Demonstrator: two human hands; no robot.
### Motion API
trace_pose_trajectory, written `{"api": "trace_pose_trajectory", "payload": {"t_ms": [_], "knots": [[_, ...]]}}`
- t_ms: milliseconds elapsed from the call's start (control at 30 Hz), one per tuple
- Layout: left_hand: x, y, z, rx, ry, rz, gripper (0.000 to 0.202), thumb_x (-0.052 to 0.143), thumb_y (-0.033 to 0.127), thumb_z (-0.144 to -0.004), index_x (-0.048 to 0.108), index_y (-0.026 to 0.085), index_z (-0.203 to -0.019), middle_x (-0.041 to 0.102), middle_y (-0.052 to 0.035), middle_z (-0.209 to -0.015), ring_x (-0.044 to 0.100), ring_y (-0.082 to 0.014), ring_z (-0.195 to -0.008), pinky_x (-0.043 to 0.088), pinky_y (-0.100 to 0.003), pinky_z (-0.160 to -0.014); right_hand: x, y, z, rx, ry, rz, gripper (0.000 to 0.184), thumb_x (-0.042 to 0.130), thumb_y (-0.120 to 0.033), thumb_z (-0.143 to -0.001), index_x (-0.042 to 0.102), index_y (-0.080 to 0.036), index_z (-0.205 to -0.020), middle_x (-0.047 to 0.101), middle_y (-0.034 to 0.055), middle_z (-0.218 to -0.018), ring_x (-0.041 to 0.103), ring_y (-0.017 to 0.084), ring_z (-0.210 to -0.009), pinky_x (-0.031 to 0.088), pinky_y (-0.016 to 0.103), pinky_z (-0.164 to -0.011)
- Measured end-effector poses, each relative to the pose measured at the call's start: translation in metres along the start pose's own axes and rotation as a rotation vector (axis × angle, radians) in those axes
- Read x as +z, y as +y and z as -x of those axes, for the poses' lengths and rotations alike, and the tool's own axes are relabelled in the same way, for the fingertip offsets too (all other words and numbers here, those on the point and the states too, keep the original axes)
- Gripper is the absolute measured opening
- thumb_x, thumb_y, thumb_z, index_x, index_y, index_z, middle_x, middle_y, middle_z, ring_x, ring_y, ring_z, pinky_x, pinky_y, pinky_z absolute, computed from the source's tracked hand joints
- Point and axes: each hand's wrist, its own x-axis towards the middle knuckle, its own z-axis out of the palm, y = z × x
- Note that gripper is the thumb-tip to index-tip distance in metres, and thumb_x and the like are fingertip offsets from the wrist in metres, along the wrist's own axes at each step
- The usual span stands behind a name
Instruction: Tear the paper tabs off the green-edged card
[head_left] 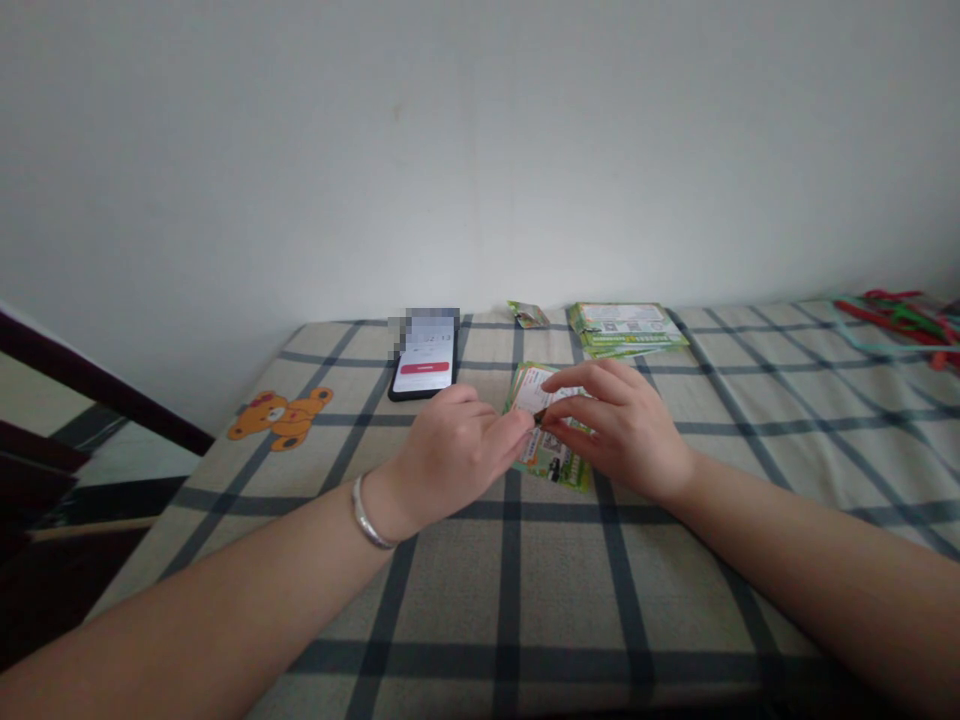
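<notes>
**Bare forearms foremost, with fingertips met over the cards**

Nearest the camera, the left forearm (225,600) is extended from 8 o'clock and the right forearm (810,560) from 4 o'clock, with the cards (555,472) taken as the dial's centre and 12 pointing to the wall. The left hand (461,440) is closed, its fingertips pinched on a small dark piece (539,416); its other end is gripped by the fingertips of the right hand (622,430), whose index finger is held apart. What the piece is cannot be told. It is held just over the cards, which lie on the cloth-covered worktop (450,610).

The phone (424,365) is seen at 10 o'clock, the packet (528,315) at 12 and the stack (630,325) at 1.

For good control, the piece is probably best steadied by one hand and worked by the other in small movements. Wrists should be kept low, so that the loosely fanned cards are not swept aside.
</notes>
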Motion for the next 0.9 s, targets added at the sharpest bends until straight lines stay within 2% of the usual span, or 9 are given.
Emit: {"api": "trace_pose_trajectory", "payload": {"t_ms": [167,300,467,567,667,733,800,900], "knots": [[-0.0004,-0.0014,0.0001,0.007,-0.025,-0.005,0.014,0.047,0.015,-0.092,0.058,0.017,-0.082,0.059,0.0030,-0.059,0.056,-0.0135,-0.057,0.040,-0.031,-0.063,-0.0025,0.0006,-0.0014,0.024,-0.029,0.050,0.008,0.061,-0.024,-0.087,0.067,-0.022,-0.082,0.069,0.0040,-0.105,0.058,0.020,-0.089,0.045,0.036,-0.078],[-0.0022,-0.0027,-0.0005,0.010,-0.023,-0.032,0.012,0.048,0.016,-0.092,0.056,0.018,-0.083,0.058,0.0033,-0.059,0.056,-0.0134,-0.057,0.038,-0.030,-0.061,-0.0035,-0.0008,-0.0031,0.024,-0.027,0.054,0.009,0.059,-0.021,-0.087,0.066,-0.022,-0.082,0.069,0.0042,-0.096,0.058,0.020,-0.086,0.046,0.036,-0.076],[-0.0041,-0.0030,-0.0006,-0.009,-0.007,-0.046,0.014,0.047,0.024,-0.095,0.055,0.018,-0.085,0.057,0.0029,-0.059,0.056,-0.0145,-0.057,0.037,-0.031,-0.059,-0.0050,-0.0015,-0.0048,0.005,0.009,-0.029,0.007,0.061,-0.019,-0.085,0.065,-0.021,-0.079,0.070,0.0047,-0.097,0.059,0.019,-0.087,0.048,0.035,-0.076],[-0.0037,-0.0026,-0.0006,-0.021,0.005,-0.055,0.012,0.048,0.026,-0.095,0.054,0.018,-0.089,0.058,0.0024,-0.061,0.057,-0.0145,-0.059,0.036,-0.029,-0.058,-0.0059,-0.0026,-0.0056,0.007,-0.027,-0.112,0.006,0.060,-0.019,-0.086,0.064,-0.020,-0.082,0.071,0.0045,-0.093,0.061,0.018,-0.086,0.049,0.033,-0.076],[-0.0021,-0.0023,-0.0003,-0.043,0.005,-0.036,0.013,0.051,0.028,-0.095,0.052,0.017,-0.102,0.063,0.0008,-0.068,0.059,-0.0148,-0.062,0.037,-0.028,-0.058,-0.0056,-0.0059,-0.0050,0.075,-0.092,-0.167,0.006,0.058,-0.018,-0.087,0.061,-0.020,-0.082,0.071,0.0032,-0.081,0.064,0.016,-0.077,0.048,0.029,-0.069],[-0.0009,-0.0023,0.0002,-0.062,0.004,-0.006,0.017,0.053,0.028,-0.093,0.050,0.017,-0.106,0.067,-0.0015,-0.076,0.061,-0.0153,-0.066,0.039,-0.028,-0.059,-0.0043,-0.0078,-0.0038,0.142,-0.067,-0.151,0.002,0.060,-0.020,-0.086,0.060,-0.019,-0.084,0.070,0.0019,-0.077,0.063,0.015,-0.071,0.047,0.028,-0.064],[0.0002,-0.0022,0.0009,-0.085,0.016,0.025,0.021,0.056,0.027,-0.092,0.050,0.017,-0.108,0.069,-0.0033,-0.083,0.063,-0.0166,-0.070,0.041,-0.029,-0.060,-0.0027,-0.0080,-0.0029,0.198,-0.064,-0.174,0.007,0.063,-0.021,-0.084,0.060,-0.019,-0.091,0.069,0.0015,-0.078,0.063,0.014,-0.070,0.047,0.026,-0.063],[0.0011,-0.0016,0.0018,-0.113,0.021,0.066,0.026,0.061,0.027,-0.089,0.050,0.018,-0.110,0.070,-0.0031,-0.086,0.065,-0.0182,-0.073,0.043,-0.031,-0.062,-0.0006,-0.0046,-0.0025,0.203,-0.132,-0.215,0.009,0.061,-0.019,-0.085,0.064,-0.019,-0.094,0.069,0.0023,-0.080,0.063,0.014,-0.073,0.046,0.026,-0.065]]}}
